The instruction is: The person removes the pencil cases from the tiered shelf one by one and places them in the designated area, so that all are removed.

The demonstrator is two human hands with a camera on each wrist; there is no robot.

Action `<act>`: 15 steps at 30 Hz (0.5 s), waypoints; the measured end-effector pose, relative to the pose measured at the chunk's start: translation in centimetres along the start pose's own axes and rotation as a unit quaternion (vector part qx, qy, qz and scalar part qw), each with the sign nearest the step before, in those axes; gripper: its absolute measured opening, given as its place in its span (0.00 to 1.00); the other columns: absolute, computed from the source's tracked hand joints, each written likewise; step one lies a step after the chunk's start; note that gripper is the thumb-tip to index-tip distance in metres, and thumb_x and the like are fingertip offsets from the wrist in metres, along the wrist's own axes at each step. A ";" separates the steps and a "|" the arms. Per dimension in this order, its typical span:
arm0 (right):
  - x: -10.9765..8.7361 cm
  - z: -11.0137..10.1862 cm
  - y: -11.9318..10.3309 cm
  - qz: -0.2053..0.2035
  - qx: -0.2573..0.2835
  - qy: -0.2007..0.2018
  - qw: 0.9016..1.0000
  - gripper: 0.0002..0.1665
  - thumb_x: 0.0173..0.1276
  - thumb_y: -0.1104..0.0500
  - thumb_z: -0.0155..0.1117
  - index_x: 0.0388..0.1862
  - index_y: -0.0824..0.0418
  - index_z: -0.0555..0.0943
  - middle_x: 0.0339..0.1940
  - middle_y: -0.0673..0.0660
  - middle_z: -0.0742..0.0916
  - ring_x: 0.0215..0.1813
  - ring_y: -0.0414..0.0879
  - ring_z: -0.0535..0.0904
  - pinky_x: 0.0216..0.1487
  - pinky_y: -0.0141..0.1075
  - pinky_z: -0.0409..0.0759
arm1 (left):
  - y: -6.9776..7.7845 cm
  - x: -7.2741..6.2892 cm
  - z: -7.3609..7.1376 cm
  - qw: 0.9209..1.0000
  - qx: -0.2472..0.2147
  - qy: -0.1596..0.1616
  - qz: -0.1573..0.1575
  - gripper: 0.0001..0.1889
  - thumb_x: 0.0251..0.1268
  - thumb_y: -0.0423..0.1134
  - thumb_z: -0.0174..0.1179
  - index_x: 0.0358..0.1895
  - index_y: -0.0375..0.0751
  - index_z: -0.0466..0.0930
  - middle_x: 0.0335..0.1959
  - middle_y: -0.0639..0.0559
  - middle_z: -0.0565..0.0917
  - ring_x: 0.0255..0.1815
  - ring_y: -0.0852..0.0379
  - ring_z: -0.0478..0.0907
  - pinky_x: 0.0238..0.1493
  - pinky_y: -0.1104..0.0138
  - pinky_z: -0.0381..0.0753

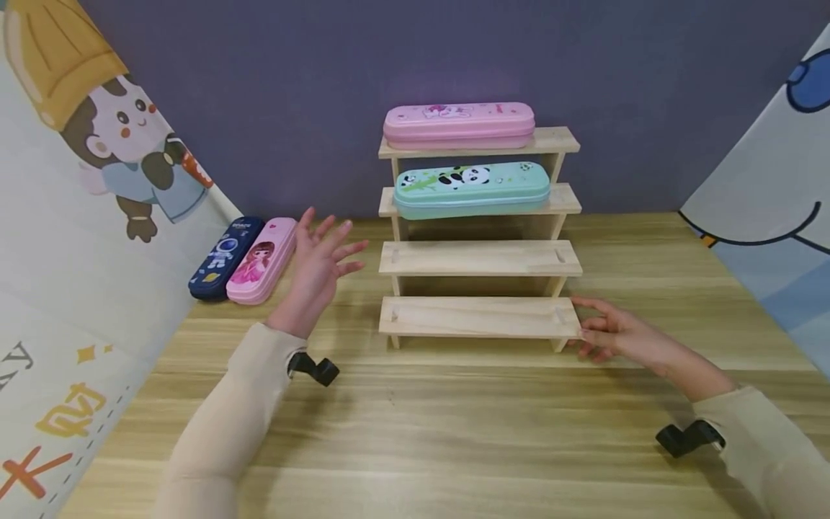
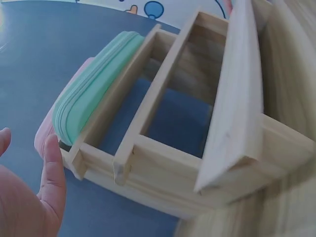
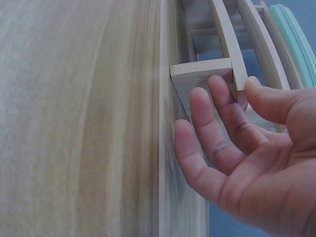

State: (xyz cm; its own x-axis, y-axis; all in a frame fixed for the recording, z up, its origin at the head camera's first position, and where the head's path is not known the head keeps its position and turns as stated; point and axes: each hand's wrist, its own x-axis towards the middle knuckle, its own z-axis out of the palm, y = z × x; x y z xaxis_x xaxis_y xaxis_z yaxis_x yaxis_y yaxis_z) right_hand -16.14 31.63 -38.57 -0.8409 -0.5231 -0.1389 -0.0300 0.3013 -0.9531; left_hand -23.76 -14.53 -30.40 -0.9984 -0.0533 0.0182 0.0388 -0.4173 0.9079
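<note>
A wooden stepped rack (image 1: 480,317) with tiered boards stands on the table. At the right end of its lowest board, my right hand (image 1: 612,333) pinches the corner, thumb on one side and curled fingers on the other. In the right wrist view the thumb (image 3: 269,101) sits right at the board's edge. My left hand (image 1: 316,263) is in the air left of the rack, fingers spread, holding nothing. A pink pencil case (image 1: 459,125) lies on the top board. Below it rests a mint-green pencil case (image 1: 472,190) with a panda picture.
Left of the rack, a navy pencil case (image 1: 223,259) with an astronaut lies beside a pink pencil case (image 1: 262,263) with a girl picture. A dark panel (image 1: 292,94) rises behind, and printed white panels (image 1: 84,238) flank the wooden table (image 1: 415,432).
</note>
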 end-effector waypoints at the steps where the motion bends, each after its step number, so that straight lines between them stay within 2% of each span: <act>1: 0.0 0.0 0.0 0.000 0.000 0.000 1.000 0.41 0.80 0.65 0.49 0.76 0.76 0.36 0.46 0.53 0.85 0.41 0.47 0.84 0.38 0.41 0.88 | 0.0 0.3 0.3 1.000 -0.005 -0.004 -0.001 0.43 0.72 0.34 0.59 0.78 0.56 0.37 0.71 0.47 0.54 0.39 0.50 0.84 0.32 0.65 0.88; 7: 0.1 -0.1 -0.1 0.000 -0.002 0.001 1.000 0.40 0.80 0.66 0.48 0.76 0.76 0.36 0.47 0.54 0.85 0.42 0.47 0.84 0.38 0.41 0.88 | -0.1 1.8 1.7 0.998 -0.042 -0.027 -0.032 0.43 0.72 0.31 0.59 0.78 0.56 0.39 0.72 0.48 0.55 0.46 0.47 0.82 0.42 0.62 0.89; 11: 0.2 0.0 -0.2 0.009 -0.002 0.001 1.000 0.41 0.80 0.65 0.49 0.76 0.75 0.36 0.47 0.54 0.85 0.42 0.48 0.84 0.38 0.42 0.88 | -0.4 2.2 2.3 0.998 -0.039 -0.040 -0.041 0.42 0.72 0.29 0.57 0.78 0.57 0.42 0.73 0.50 0.55 0.47 0.46 0.82 0.43 0.60 0.89; 15: 0.0 0.1 -0.2 0.014 -0.002 0.003 1.000 0.42 0.80 0.64 0.50 0.76 0.75 0.36 0.47 0.54 0.85 0.42 0.48 0.84 0.38 0.42 0.88 | -0.7 2.3 3.2 0.997 -0.017 -0.072 -0.036 0.40 0.73 0.29 0.56 0.78 0.56 0.44 0.73 0.50 0.56 0.44 0.48 0.83 0.39 0.61 0.89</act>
State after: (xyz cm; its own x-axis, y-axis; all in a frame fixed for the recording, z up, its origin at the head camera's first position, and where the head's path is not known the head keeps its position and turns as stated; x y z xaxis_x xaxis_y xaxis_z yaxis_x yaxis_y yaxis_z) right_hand -16.06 31.47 -38.42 -0.8445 -0.5100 -0.1635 -0.0092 0.3190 -0.9477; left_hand -26.25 -11.44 -29.59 -0.9941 0.1075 0.0147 -0.0349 -0.4452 0.8947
